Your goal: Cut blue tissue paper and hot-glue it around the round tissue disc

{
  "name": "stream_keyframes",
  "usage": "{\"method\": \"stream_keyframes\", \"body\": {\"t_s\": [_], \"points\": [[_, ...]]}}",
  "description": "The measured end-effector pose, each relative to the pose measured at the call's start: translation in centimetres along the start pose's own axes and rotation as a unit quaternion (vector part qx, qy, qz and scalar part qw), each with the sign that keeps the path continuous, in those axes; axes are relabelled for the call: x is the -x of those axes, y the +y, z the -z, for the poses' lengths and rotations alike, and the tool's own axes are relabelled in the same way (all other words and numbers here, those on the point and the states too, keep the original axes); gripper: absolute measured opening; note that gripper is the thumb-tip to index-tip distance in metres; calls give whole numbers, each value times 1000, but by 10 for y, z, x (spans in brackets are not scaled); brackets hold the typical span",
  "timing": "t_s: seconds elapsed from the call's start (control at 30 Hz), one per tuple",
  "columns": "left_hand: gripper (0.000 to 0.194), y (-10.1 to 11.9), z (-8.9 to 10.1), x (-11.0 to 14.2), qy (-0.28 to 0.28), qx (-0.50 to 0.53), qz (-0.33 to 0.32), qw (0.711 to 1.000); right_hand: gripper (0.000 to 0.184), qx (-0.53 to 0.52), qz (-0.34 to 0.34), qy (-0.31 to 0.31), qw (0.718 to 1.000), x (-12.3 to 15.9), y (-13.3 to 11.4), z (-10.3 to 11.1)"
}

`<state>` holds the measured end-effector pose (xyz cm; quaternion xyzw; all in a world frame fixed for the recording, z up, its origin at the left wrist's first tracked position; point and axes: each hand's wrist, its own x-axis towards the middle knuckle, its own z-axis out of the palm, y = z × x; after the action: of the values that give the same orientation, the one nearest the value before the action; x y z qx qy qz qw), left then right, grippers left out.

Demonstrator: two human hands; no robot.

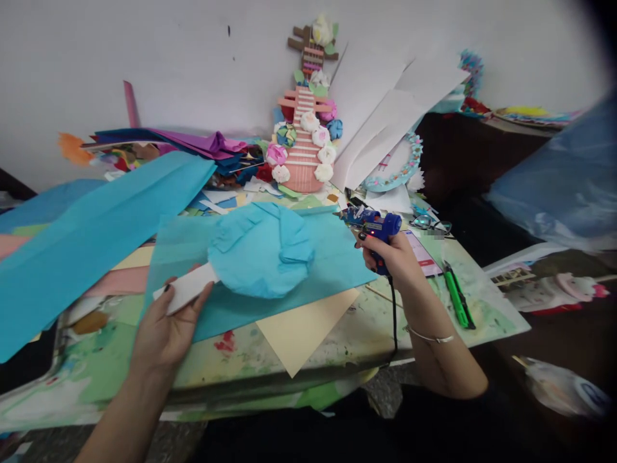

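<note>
Glue gun [382,223], right of centre: grip partly hidden by right hand [394,256]. Phone [424,253] screen text too small to read. Blue plastic bag [563,177] cut off by right edge.

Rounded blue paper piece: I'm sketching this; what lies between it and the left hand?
In the head view, a white strip in the left hand reaches the rounded piece.

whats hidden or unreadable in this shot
All in the head view:
Glue gun grip: covered by the right hand.
Phone text: too small to read.
Flat blue sheet: middle hidden by the crumpled blue paper.
Long blue sheet: cut off by the left edge.
</note>
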<state>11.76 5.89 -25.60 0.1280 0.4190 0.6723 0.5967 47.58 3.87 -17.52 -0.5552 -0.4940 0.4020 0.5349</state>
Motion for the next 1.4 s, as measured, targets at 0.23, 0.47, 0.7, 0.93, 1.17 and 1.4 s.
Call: {"method": "stream_keyframes", "body": {"t_s": [0.23,0.47,0.7,0.93,1.17,1.4], "points": [[29,18,7,-23,-84,-83,-108,987,21,64,-53,-21,996,-25,17,-3],[30,10,-6,-29,-77,-48,-105,990,21,110,-52,-37,992,-41,32,-22],[31,-11,-30,4,8,63,1,998,16,82,10,-18,996,-28,16,-23],[21,-28,-15,21,-67,-34,43,996,15,107,8,-116,987,-18,-4,-30],[28,-19,7,16,-83,-110,95,986,21,117,-11,-200,973,-31,-5,-57],[50,-4,23,20,-253,-288,220,897,20,101,-51,-226,967,-51,20,-84]]}}
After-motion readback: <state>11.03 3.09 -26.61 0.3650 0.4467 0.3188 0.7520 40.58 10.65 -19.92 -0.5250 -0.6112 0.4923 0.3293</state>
